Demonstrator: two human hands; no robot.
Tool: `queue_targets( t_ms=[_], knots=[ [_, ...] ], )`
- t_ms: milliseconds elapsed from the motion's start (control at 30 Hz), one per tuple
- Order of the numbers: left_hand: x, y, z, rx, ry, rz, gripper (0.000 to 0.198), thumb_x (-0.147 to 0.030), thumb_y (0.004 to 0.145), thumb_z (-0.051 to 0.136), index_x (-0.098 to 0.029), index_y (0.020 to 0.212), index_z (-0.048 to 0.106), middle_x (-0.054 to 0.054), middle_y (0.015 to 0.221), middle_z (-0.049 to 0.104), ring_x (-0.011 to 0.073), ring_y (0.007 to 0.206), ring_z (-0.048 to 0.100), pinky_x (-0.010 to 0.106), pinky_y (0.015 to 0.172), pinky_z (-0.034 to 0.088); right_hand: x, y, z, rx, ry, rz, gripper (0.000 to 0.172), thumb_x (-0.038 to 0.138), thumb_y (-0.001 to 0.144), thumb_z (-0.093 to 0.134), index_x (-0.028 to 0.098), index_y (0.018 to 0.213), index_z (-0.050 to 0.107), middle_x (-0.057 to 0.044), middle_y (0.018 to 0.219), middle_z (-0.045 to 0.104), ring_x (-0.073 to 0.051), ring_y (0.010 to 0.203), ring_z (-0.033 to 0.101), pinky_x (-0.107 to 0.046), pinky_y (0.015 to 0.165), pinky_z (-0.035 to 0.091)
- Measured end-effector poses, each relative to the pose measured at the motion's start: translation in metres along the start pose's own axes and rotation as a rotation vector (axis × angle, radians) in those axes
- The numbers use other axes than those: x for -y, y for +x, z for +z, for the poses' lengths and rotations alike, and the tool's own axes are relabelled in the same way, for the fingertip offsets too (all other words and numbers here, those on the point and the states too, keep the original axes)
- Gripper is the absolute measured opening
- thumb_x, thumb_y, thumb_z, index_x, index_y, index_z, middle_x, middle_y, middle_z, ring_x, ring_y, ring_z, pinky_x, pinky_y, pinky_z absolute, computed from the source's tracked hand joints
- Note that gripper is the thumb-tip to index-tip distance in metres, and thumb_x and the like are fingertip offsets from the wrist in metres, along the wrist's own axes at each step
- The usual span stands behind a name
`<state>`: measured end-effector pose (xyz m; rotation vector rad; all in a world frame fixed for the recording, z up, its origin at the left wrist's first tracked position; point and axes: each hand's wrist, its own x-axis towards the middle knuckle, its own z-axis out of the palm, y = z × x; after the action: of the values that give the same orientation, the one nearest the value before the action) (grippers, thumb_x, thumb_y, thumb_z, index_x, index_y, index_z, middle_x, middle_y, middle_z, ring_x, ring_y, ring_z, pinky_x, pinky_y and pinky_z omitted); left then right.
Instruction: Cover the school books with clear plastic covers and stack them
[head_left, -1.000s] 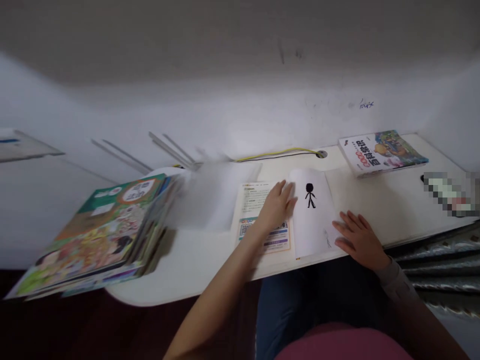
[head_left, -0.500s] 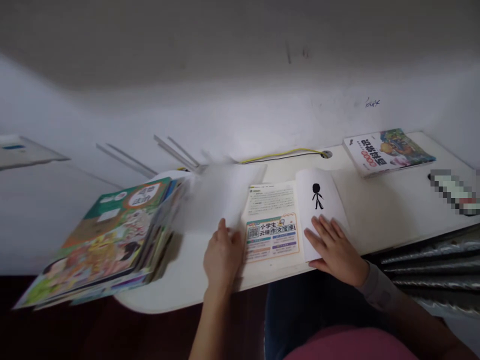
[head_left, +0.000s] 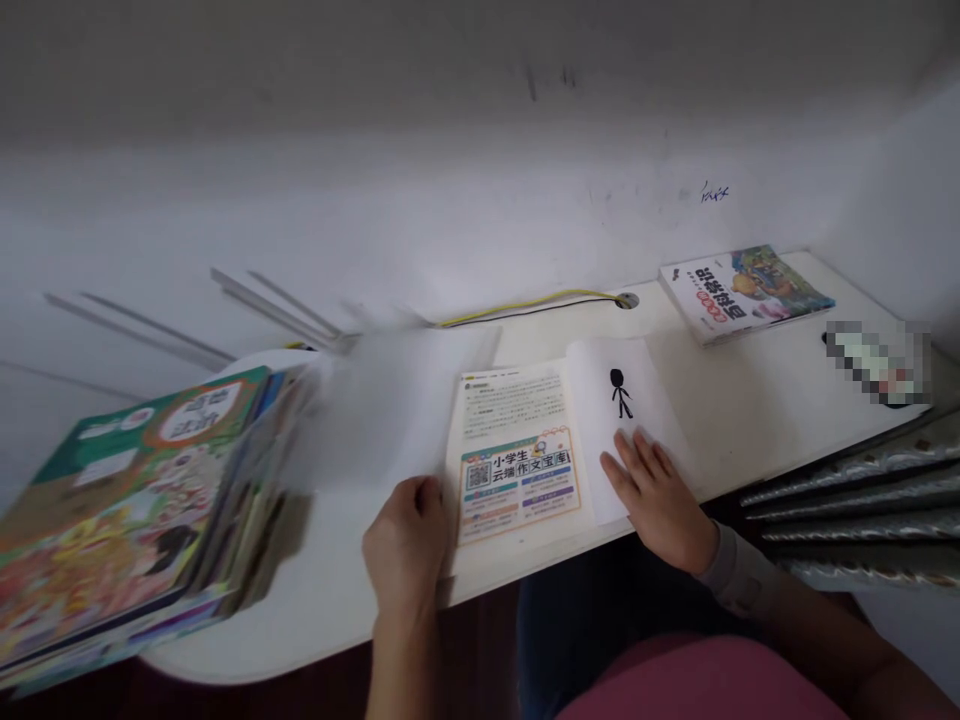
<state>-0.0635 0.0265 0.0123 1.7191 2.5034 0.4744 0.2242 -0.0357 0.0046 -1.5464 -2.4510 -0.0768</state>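
Note:
An open book [head_left: 517, 460] lies on the white desk near its front edge, its printed page bearing a QR code and colour boxes. To its right a white sheet [head_left: 592, 400] shows a black stick figure. My right hand [head_left: 664, 505] lies flat on that sheet, fingers spread and pointing up. At the book's left edge, my left hand [head_left: 405, 545] is closed with its fingers curled; whatever they grip is hidden. Beyond it a pale sheet [head_left: 390, 400] spreads on the desk, blurred along its left side.
A thick stack of books [head_left: 142, 500] rises at the left. At the back right lies a book with a colourful cover [head_left: 742, 290], and nearer me a pixelated flat object [head_left: 874, 365]. A yellow cable [head_left: 525, 302] runs along the wall into a desk hole [head_left: 627, 300].
The view has swung right, so most things sit further left. My left hand's raised index finger has curled in, and the hand is lower beside the book. My right hand stays on the sheet.

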Motion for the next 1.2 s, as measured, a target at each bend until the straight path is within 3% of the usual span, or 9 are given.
queue_targets(
  t_ms=[400,967,1067,1200],
  knots=[
    [0.000,-0.002,-0.001,0.037,0.018,0.009,0.031,-0.035,0.086,0.039,-0.018,0.096,0.063,0.012,0.089,0.069,0.0235,0.075,0.062,0.031,0.066,0.041,-0.002,-0.001,0.005,0.027,-0.036,0.010,0.055,0.006,0.086,0.037,0.013,0.141,0.034,-0.017,0.146,0.032,-0.034,0.135,0.025,-0.055,0.104,0.031],
    [0.002,-0.002,0.004,0.001,0.017,0.021,0.030,-0.035,0.087,0.039,-0.020,0.095,0.064,0.010,0.089,0.069,0.0232,0.076,0.062,0.031,0.066,0.042,-0.018,-0.009,0.004,0.037,-0.076,0.039,0.053,0.006,0.086,0.040,0.014,0.138,0.039,-0.018,0.143,0.037,-0.033,0.134,0.029,-0.057,0.104,0.029],
    [0.001,-0.003,0.004,0.004,0.008,0.028,0.029,-0.034,0.087,0.040,-0.019,0.095,0.064,0.011,0.090,0.069,0.0233,0.076,0.062,0.031,0.067,0.042,-0.024,-0.011,-0.005,0.099,-0.027,0.004,0.053,0.023,0.088,0.049,0.010,0.138,0.038,-0.020,0.144,0.036,-0.034,0.133,0.029,-0.055,0.104,0.029],
    [-0.001,-0.004,0.002,0.017,-0.006,0.042,0.029,-0.034,0.087,0.041,-0.018,0.095,0.064,0.011,0.089,0.069,0.0227,0.076,0.062,0.030,0.066,0.041,-0.019,0.004,-0.018,0.093,0.052,-0.054,0.076,0.057,0.083,0.050,0.006,0.138,0.036,-0.023,0.145,0.031,-0.034,0.136,0.024,-0.054,0.106,0.025]
  ],
)
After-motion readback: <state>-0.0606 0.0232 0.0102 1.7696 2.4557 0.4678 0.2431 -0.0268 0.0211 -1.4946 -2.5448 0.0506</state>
